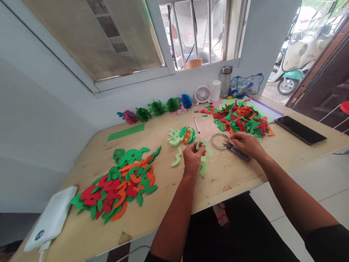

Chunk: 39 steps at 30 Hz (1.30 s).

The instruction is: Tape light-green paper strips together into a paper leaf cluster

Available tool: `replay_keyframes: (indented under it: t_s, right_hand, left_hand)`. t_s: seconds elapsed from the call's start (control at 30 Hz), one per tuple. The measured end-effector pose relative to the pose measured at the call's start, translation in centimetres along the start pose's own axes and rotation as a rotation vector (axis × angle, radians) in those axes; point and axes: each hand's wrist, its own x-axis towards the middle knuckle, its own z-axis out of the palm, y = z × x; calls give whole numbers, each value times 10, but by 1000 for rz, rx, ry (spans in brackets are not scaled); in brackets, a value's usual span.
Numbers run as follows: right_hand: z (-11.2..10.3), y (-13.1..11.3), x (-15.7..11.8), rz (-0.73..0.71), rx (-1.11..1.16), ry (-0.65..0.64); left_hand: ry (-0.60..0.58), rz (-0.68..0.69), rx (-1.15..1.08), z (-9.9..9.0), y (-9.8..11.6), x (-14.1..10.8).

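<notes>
My left hand (193, 157) is closed, pinching a pale green paper cutout (207, 152) between thumb and fingers. Another light green piece (203, 168) lies just under it, and a curved one (176, 158) is to its left. My right hand (245, 143) is closed at a pair of dark thread snips (237, 151), whose blades point left. Its thumb and index finger are pinched together; whether a scrap is between them is unclear. Beside the blades lies a round metal ring (219, 141). Behind my left hand sit small stacks of pale green cutouts (173, 137) and green-and-orange cutouts (188, 135).
Red, orange and green cutouts (120, 182) are heaped at left, near a white power bank (51, 216). Scraps (242, 118) pile up at right beside a phone (300, 129). A pen (196, 124), paper flowers (157, 108), small fan (202, 94) and glass bottle (226, 83) are farther back.
</notes>
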Motion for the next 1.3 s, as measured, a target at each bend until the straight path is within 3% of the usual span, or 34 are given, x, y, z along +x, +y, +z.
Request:
replay_keyframes:
  t_s: [0.2,0.5,0.77,0.9,1.03,1.13,1.23,1.3]
  right_hand:
    - [0,4,1,-87,-118,-95]
    - [-2,1,-5,-77,-268,-88]
    - [1,-14,-23,-216,-537,-106]
    - [5,-16,-27,-188,-525,-78]
    - [5,-12,-24,-54,-245,-45]
    - [2,-13,-20,115,281,-90]
    - [-1,-19,-19,280,879,-214]
    - [1,-24,-20,386,1154,-297]
  left_hand:
    - [-16,8,9,0,-1,0]
    - [-32,5,8,0,-3,1]
    - [-26,-10,16,1,1,-1]
    - [-30,-2,13,1,1,-1]
    - [-33,8,26,1,1,-1]
    - [-60,7,28,2,0,-1]
    - [-104,8,40,2,-4,-1]
    - [-117,30,49,2,-7,0]
